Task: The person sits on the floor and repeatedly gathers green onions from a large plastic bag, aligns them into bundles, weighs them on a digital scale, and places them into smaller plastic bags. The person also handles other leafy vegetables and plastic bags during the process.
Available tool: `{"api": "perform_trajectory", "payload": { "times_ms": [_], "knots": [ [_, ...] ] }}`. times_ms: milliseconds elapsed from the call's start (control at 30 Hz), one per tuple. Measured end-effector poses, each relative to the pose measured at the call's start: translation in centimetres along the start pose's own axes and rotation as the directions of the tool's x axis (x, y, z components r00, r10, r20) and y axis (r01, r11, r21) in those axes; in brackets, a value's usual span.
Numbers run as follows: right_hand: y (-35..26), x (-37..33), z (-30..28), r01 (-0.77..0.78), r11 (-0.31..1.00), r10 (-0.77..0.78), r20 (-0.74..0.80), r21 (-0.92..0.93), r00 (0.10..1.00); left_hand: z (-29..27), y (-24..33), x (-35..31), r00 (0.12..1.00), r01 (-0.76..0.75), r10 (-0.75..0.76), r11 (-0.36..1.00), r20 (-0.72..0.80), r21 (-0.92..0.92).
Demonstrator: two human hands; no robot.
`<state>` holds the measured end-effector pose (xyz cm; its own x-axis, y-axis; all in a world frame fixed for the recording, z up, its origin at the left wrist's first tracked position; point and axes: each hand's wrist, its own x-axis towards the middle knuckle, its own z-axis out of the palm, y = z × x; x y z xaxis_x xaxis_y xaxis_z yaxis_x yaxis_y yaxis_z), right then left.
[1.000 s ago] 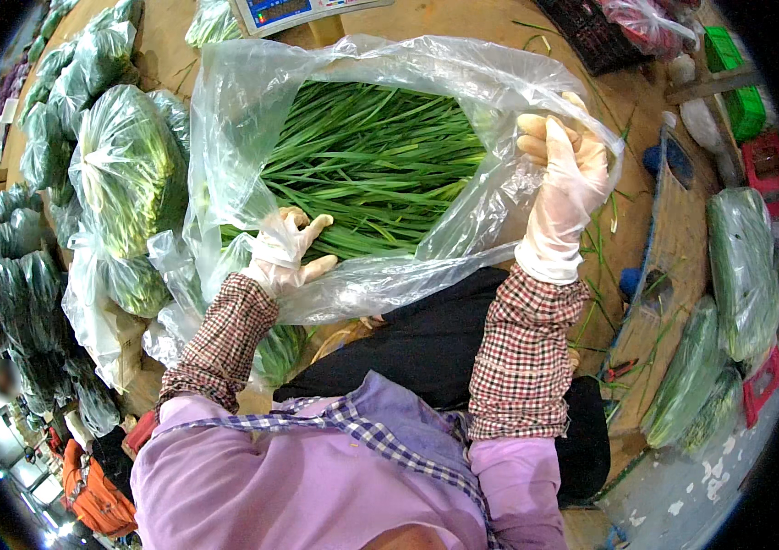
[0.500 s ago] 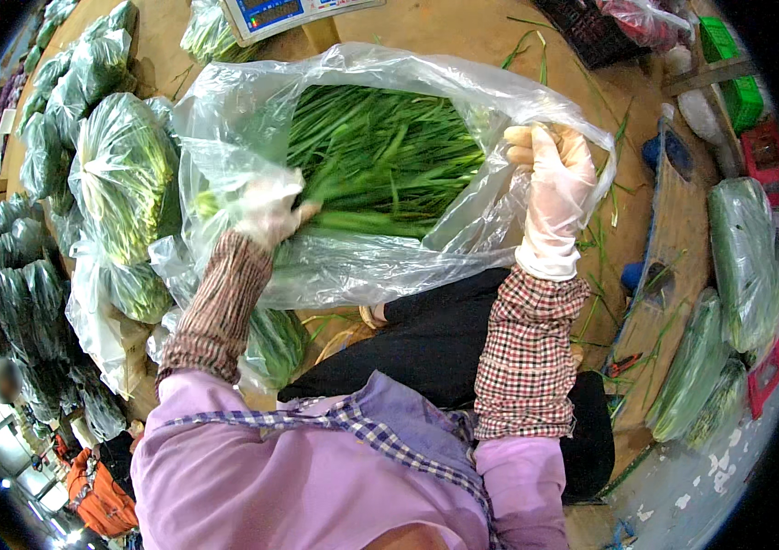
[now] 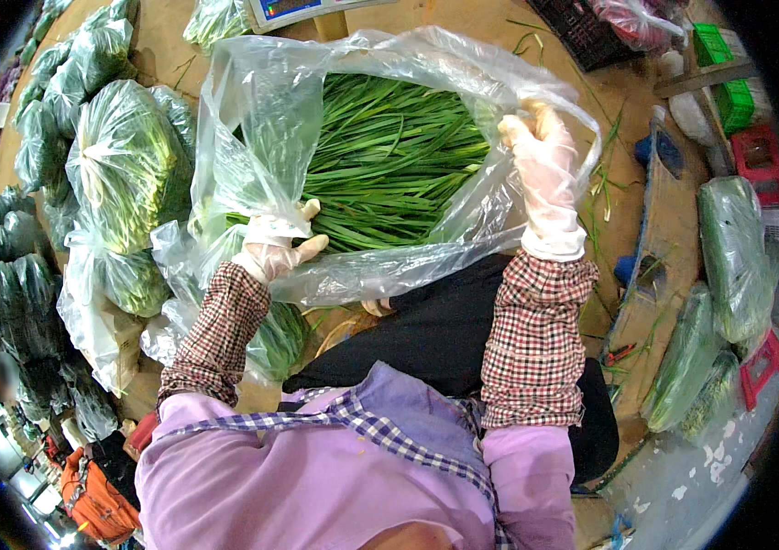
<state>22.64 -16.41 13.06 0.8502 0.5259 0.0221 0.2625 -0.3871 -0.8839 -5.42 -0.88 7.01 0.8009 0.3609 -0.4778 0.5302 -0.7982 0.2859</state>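
A large clear plastic bag point(image 3: 266, 101) lies spread before me, with a thick bunch of long green garlic chives point(image 3: 399, 165) inside its wide mouth. My right hand point(image 3: 543, 165), in a pale glove, has its fingers curled on the bag's right side, gripping the plastic. At the near left edge of the chives is my left hand point(image 3: 279, 246), also gloved. Its thumb and forefinger are apart, touching the leaves and the plastic around them. The other fingers of this hand are partly hidden.
Filled bags of greens point(image 3: 124, 165) crowd the left side. A scale point(image 3: 302, 11) stands at the far edge. On the right are a curved board point(image 3: 651, 257), long bagged greens point(image 3: 738, 261), a black crate point(image 3: 577, 32) and red crates point(image 3: 761, 165). Loose leaves lie about.
My left hand, blurred before, has moved slightly down and its thumb and forefinger now show apart. The bag's left side has shifted right. My right hand keeps its grip.
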Motion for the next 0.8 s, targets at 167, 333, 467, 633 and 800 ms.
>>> {"api": "perform_trajectory", "payload": {
  "times_ms": [167,333,467,633,800],
  "knots": [
    [-1.7,-0.8,-0.3,0.096,0.844,0.066,0.280,-0.527,0.958,2.1,-3.6,-2.1,0.732,0.022,-0.133,0.985,-0.668,-0.172],
    [-3.6,0.6,-4.2,0.254,0.640,0.217,0.488,-0.725,0.846,-1.4,-7.1,-4.0,0.546,-0.510,-0.419,0.520,-0.725,-0.685],
    [-2.1,-1.1,-5.7,0.174,0.247,0.348,0.254,-0.953,0.902,-5.5,-12.1,-6.3,0.679,-0.392,-0.522,0.336,-0.516,-0.856],
    [0.8,-2.9,-4.6,0.279,0.134,0.417,0.310,-0.951,0.855,-9.5,-12.6,-8.4,0.810,-0.224,-0.485,0.261,-0.329,-0.939],
    [2.1,-3.1,-0.9,0.352,0.775,-0.018,0.539,-0.525,0.842,-14.7,-4.6,-11.8,0.796,-0.124,-0.488,0.447,-0.358,-0.886]
  ]
}}
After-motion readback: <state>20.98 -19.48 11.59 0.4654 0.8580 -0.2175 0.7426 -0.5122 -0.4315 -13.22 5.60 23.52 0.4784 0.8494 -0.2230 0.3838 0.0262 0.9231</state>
